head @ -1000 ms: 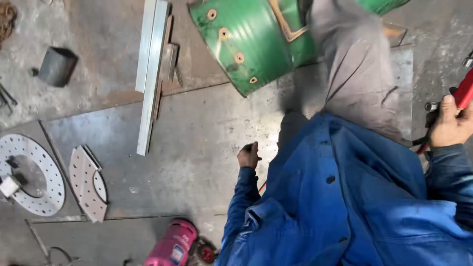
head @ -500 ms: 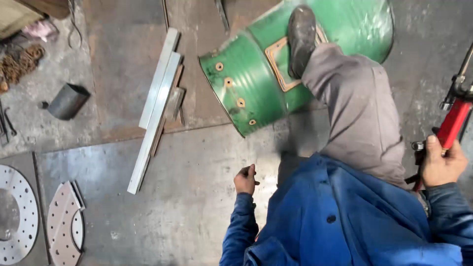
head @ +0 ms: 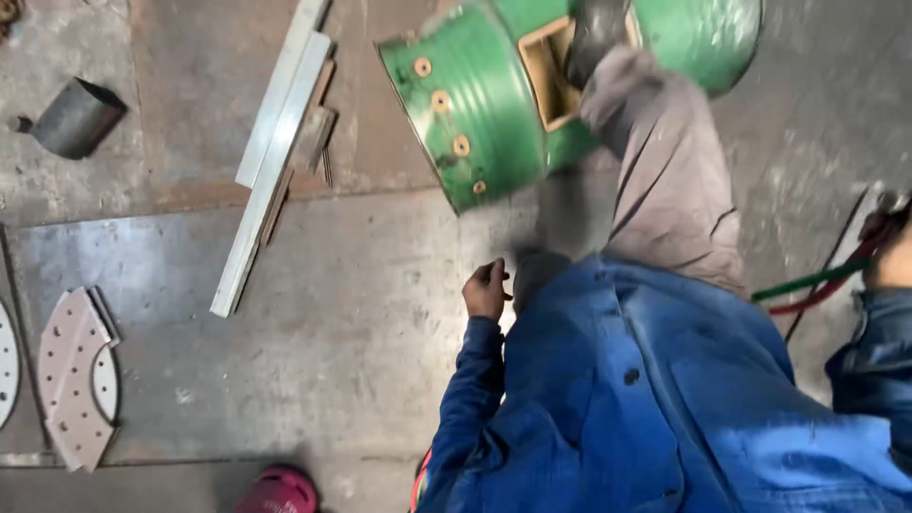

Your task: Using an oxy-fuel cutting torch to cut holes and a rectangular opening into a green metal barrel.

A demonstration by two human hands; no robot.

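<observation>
My left hand point(head: 486, 288) hangs in a loose fist over the steel floor plate point(head: 332, 313), and nothing shows in it. At the far right edge my right hand point(head: 893, 258) is mostly cut off; it grips a red-handled tool point(head: 882, 231), from which a green and a red hose point(head: 807, 285) run back towards my blue jacket point(head: 655, 408). My grey-trousered leg point(head: 670, 180) reaches forward. Its dark shoe point(head: 597, 28) rests on a green metal drum point(head: 475, 104) that lies on its side and has a rectangular cut-out.
Long pale metal strips point(head: 275, 152) lie left of the drum. A dark short pipe piece point(head: 76, 119) sits at the upper left. Perforated curved plate segments point(head: 74, 380) lie at the left edge. A red rounded object point(head: 280, 489) shows at the bottom edge.
The view has swung, so drum and strips sit lower and more central. My right hand with the red tool has slid to the frame's right edge. My left hand stays a fist.
</observation>
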